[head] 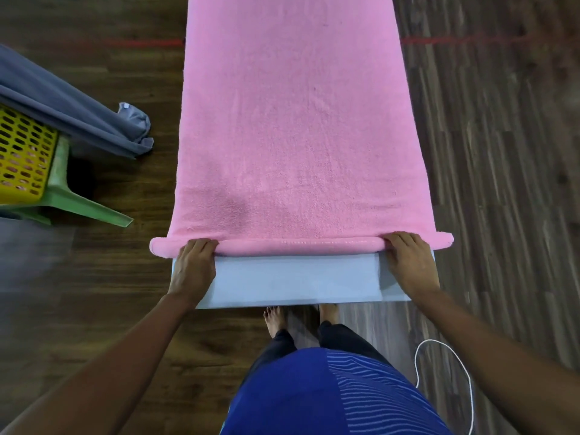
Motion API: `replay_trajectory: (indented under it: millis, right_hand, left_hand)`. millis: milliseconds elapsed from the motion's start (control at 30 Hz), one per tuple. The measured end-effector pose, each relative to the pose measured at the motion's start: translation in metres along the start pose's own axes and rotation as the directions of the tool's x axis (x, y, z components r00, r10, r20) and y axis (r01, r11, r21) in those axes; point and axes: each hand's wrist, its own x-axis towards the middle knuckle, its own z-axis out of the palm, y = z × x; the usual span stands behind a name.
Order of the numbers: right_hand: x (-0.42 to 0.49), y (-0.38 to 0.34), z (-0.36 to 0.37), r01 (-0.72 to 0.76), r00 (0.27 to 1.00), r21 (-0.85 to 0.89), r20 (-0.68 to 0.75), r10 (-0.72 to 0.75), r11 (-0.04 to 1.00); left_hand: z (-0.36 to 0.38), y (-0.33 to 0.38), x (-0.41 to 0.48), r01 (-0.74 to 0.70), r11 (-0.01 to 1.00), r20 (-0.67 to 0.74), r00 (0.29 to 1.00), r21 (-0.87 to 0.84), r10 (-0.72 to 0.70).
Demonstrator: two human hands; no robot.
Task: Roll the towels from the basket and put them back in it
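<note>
I see the pink towel point(298, 120) lying flat along the narrow surface point(295, 281), from the near end away to the far end, where it leaves the picture. At the near end only a thin roll point(301, 246) is made. It lies across the surface and passes a little over both side edges. The left hand point(194, 265) is on the roll near the left edge, and the right hand point(408, 262) is near the right edge. In each grip the fingers are curled over the top of the roll and hold it. Between the roll and the near edge a bare strip of the surface shows.

I judge that the rolling of this towel is just at its beginning. The next move calls for both hands to push the roll forward together, evenly and tightly, so that it does not go crooked.

The yellow basket point(22, 155) stands on a green stool point(78, 202) on the floor point(502, 152) to the left, well apart from the surface. A grey towel point(62, 102) hangs over it.
</note>
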Motion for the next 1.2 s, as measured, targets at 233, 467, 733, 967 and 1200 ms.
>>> replay_trajectory:
  millis: [233, 467, 733, 967, 1200]
  right_hand:
    - [0.03, -0.003, -0.016, -0.075, 0.978, -0.119, 0.186, 0.096, 0.99]
    - [0.023, -0.016, -0.004, 0.006, 1.0, -0.115, 0.015, -0.004, 0.993]
    - [0.031, -0.014, -0.009, 0.006, 0.998, -0.111, 0.058, 0.001, 0.994]
    - [0.046, -0.014, -0.017, -0.099, 0.991, -0.204, 0.069, 0.115, 0.974]
    - [0.031, -0.013, -0.005, 0.036, 0.999, -0.067, 0.02, -0.035, 0.997]
  left_hand:
    - [-0.017, -0.007, 0.032, 0.031, 0.998, 0.193, 0.98, 0.056, -0.041]
    - [-0.005, 0.004, 0.029, -0.03, 0.999, -0.02, 0.999, 0.023, 0.031]
    - [-0.005, 0.006, 0.026, 0.021, 0.999, 0.061, 0.998, 0.035, -0.023]
    - [-0.019, 0.007, 0.047, 0.014, 0.991, 0.154, 0.987, 0.133, -0.035]
    - [-0.009, 0.013, 0.039, -0.007, 1.0, 0.014, 1.0, -0.007, 0.007]
